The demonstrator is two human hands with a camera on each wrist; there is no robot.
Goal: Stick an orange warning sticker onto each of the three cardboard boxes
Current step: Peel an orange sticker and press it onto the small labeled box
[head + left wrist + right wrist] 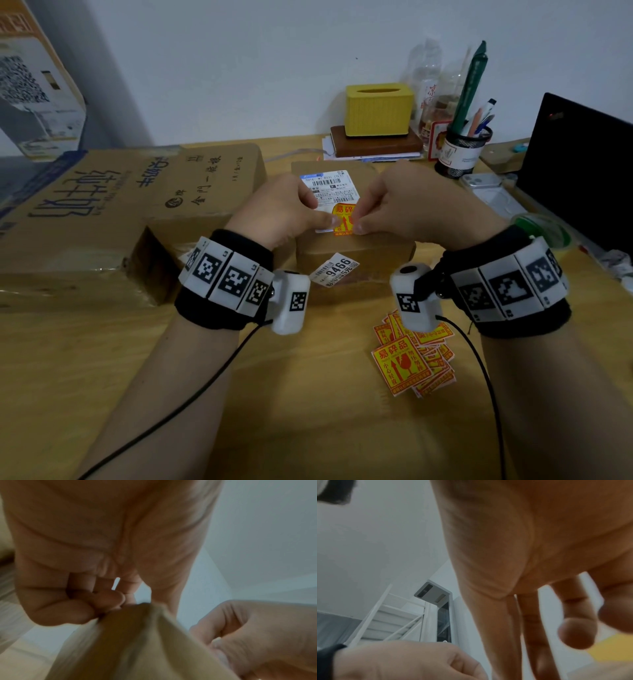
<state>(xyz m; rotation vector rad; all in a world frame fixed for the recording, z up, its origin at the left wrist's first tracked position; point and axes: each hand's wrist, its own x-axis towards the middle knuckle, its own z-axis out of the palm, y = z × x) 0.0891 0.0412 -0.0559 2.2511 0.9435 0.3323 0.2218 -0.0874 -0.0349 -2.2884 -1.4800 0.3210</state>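
Over the small cardboard box (356, 253) at the table's middle, both hands hold one orange warning sticker (342, 219). My left hand (318, 221) pinches its left edge, where a white backing strip shows. My right hand (359, 224) pinches its right edge with thumb and forefinger. The sticker lies just below the box's white shipping label (330, 186). A medium cardboard box (205, 185) and a large cardboard box (85, 212) stand to the left. Several loose orange stickers (414, 356) are piled near my right wrist. In the left wrist view my left hand's curled fingers (106, 601) meet a blurred pale sheet (137, 642).
A yellow tissue box (378, 109) on a brown book, a mesh pen holder (462, 147) and bottles stand at the back. A black laptop (582, 164), a phone (483, 181) and a green tape roll (541, 229) are at the right. A "9466" tag (334, 272) hangs on the small box's front.
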